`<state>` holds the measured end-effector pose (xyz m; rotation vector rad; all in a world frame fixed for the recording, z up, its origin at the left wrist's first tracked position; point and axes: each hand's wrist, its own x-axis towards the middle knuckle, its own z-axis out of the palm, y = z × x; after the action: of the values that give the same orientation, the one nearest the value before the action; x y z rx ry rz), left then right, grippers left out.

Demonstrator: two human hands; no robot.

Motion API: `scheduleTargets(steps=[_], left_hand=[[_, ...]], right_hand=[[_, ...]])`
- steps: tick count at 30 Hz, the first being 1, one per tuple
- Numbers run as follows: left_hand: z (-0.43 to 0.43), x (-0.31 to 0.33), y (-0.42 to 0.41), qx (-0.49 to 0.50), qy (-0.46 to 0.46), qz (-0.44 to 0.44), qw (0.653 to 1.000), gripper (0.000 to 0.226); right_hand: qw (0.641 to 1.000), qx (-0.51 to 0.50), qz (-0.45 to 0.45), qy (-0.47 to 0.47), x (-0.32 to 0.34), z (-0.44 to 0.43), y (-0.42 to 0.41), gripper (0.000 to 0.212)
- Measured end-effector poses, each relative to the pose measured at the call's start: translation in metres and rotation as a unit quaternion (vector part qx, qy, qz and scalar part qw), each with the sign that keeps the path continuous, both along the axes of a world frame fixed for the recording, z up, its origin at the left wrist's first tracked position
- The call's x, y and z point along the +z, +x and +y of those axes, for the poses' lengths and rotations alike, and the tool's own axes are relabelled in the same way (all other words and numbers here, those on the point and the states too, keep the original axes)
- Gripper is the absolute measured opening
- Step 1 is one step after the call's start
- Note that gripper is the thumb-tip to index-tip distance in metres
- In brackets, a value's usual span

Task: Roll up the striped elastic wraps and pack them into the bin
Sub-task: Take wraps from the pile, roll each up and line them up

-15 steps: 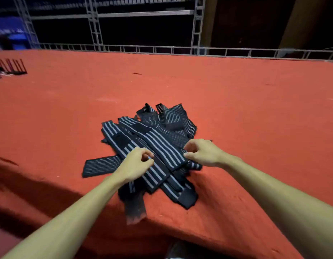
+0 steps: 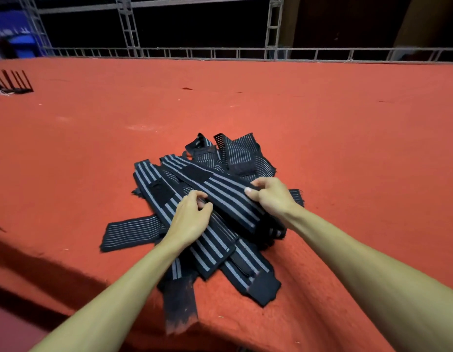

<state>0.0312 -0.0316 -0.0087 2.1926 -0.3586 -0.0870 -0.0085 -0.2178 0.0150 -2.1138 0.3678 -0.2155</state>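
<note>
A loose pile of black elastic wraps with grey stripes (image 2: 202, 207) lies on the red carpeted surface (image 2: 322, 128), near its front edge. One wrap's end hangs over that edge. The top wrap (image 2: 220, 189) runs diagonally across the pile, and both hands hold it. My right hand (image 2: 269, 195) grips its right edge, thumb on top. My left hand (image 2: 192, 219) pinches its left edge with curled fingers. No bin is in view.
The red surface stretches far back to a metal truss railing (image 2: 271, 53). A small dark rack-like object (image 2: 13, 82) sits at the far left. The front edge drops away just below the pile.
The top wrap's near part has lifted off the pile between my hands. My right hand closed round its edge.
</note>
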Motion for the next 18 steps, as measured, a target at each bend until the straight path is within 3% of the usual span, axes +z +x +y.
scheduleTargets(steps=[2, 4, 7, 10, 18], left_hand=[[-0.013, 0.013, -0.013, 0.012, -0.141, 0.083, 0.986, 0.032], [-0.032, 0.025, -0.027, 0.022, -0.316, 0.175, 0.932, 0.035], [-0.060, 0.037, -0.047, 0.060, -0.419, 0.213, 0.881, 0.042], [-0.089, 0.043, -0.071, 0.055, -0.444, 0.229, 0.864, 0.041], [-0.183, 0.038, -0.177, -0.071, -0.330, 0.246, 0.909, 0.037]], right_hand=[[0.999, -0.010, -0.019, 0.030, 0.014, -0.011, -0.012, 0.019], [0.998, -0.006, -0.027, 0.058, 0.028, -0.021, -0.032, 0.021], [0.998, -0.004, -0.035, 0.043, 0.046, -0.044, -0.074, 0.015], [0.999, -0.022, -0.032, 0.010, 0.055, -0.074, -0.122, 0.012], [0.991, -0.100, 0.072, -0.047, 0.041, -0.167, -0.252, 0.011]])
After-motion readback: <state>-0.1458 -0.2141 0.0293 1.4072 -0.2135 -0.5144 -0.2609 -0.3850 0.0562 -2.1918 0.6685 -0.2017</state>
